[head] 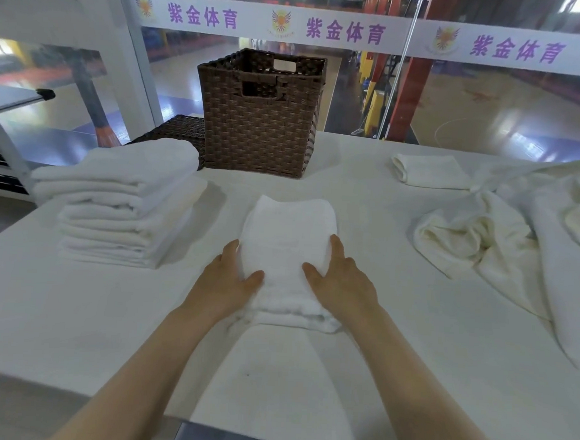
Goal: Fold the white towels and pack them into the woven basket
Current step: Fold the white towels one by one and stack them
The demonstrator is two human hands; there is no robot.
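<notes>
Nearest, both hands lie on the folded towel (289, 253) in the middle of the table (78, 310). The left hand (228, 278) cups its left edge, fingers down the side and thumb on top; the right hand (341, 278) lies on its right side with fingers fairly straight, thumb pointing inward. Neither hand has lifted it; whether the fingers reach under it cannot be told. The folding of this towel looks done, and the step in hand seems to be squaring it or taking hold to move it. The next move would call for a grip under both edges so the layers stay together.

To the left sits a stack of folded towels (123, 206); to the right, a heap of loose towels (514, 229) not yet folded, with a small folded cloth (432, 171) behind it. Farthest, the woven basket (260, 118) stands upright at the table's back edge, straight ahead, its inside hidden from here. A flat woven piece (176, 130) lies beside it. Nothing lies between towel and basket
</notes>
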